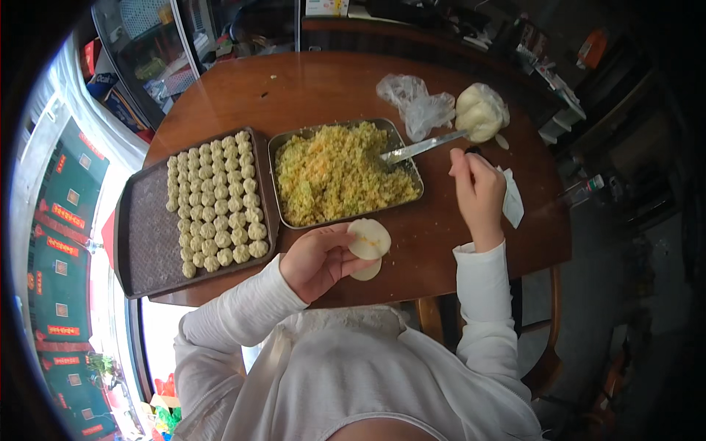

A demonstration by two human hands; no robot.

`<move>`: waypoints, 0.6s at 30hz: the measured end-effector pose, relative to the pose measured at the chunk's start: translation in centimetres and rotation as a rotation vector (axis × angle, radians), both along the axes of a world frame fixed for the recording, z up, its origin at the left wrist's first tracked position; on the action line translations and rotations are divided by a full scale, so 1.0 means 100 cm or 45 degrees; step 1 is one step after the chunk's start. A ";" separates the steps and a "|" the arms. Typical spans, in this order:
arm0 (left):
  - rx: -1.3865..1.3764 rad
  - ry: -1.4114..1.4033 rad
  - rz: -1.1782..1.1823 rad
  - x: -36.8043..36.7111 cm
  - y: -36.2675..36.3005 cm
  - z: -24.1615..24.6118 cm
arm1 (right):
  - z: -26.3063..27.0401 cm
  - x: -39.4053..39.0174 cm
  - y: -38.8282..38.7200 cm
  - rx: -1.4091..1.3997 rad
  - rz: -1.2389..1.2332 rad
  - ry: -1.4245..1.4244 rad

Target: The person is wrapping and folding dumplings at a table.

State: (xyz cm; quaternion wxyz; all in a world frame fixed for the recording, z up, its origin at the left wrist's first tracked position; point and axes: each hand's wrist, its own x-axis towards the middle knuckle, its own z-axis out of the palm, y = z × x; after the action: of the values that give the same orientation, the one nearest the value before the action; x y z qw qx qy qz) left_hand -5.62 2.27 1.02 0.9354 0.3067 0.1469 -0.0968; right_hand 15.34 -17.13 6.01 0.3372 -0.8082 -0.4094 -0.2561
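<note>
My left hand holds a round dough wrapper with a few bits of filling on it. A second wrapper shows just below those fingers; whether it is held or lies on the table is unclear. Beyond them, a metal tray is heaped with yellow-green filling, and a flat metal utensil slants out of it to the right. My right hand is raised beside the utensil's outer end, fingers curled; a small dark piece shows behind it, and whether it grips anything cannot be told.
On the left, a dark baking tray carries rows of pleated dumplings. Crumpled clear plastic bags and a bagged dough ball lie at the back right. A white tissue sits near the right edge of the wooden table.
</note>
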 end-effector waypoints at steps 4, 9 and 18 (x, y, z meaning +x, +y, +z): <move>0.025 -0.029 -0.230 0.019 0.005 -0.001 | -0.043 0.050 -0.016 -0.082 -0.225 0.369; 0.037 -0.065 -0.298 0.025 0.016 -0.001 | -0.085 0.084 0.007 0.392 0.145 0.761; 0.069 -0.067 -0.203 0.022 0.036 0.014 | -0.057 0.071 0.066 0.324 0.376 0.468</move>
State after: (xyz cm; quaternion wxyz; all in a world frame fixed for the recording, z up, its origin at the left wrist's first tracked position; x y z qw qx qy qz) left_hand -3.46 5.83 2.46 0.9196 0.3450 0.0998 -0.1590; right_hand 22.47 -10.57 0.31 0.5385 -0.7237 -0.4192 -0.1026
